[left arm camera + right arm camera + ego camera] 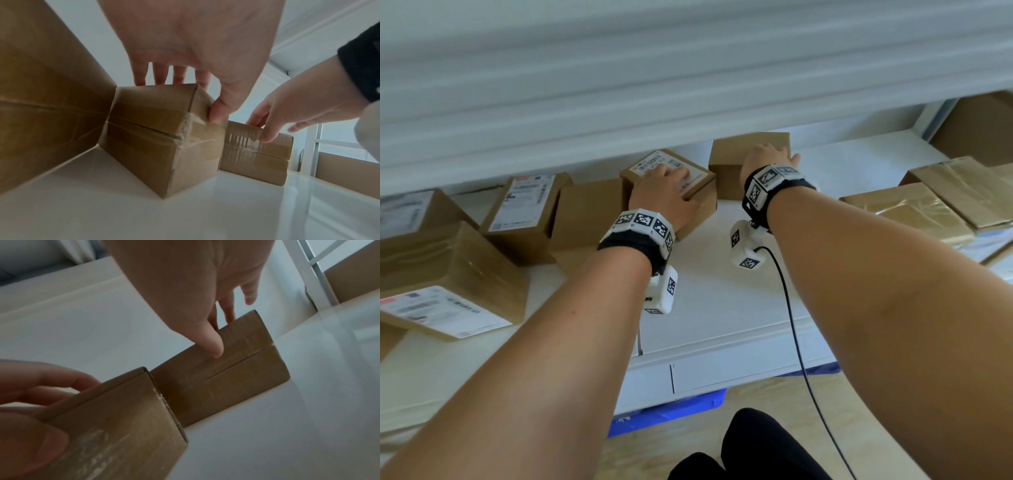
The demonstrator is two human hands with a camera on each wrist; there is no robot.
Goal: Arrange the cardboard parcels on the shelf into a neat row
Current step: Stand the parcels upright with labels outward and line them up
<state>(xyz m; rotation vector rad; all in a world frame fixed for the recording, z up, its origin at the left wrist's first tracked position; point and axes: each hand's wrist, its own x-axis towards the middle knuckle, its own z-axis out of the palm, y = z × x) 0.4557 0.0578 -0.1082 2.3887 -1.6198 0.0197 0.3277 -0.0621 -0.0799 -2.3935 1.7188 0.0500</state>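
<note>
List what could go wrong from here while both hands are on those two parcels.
1. The left hand grips the labelled parcel, which sits turned at an angle to the row; sliding it could knock the plain parcel beside it out of line.
2. The right hand holds the unlabelled parcel with the thumb on its front face only; that light grip may slip.
3. The black cable hanging from the right wrist could snag on the shelf edge.

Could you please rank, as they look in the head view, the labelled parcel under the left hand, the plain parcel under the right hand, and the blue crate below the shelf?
Largest to smallest:
1. blue crate
2. labelled parcel and plain parcel: too alike to rank, both partly covered by hands.
</note>
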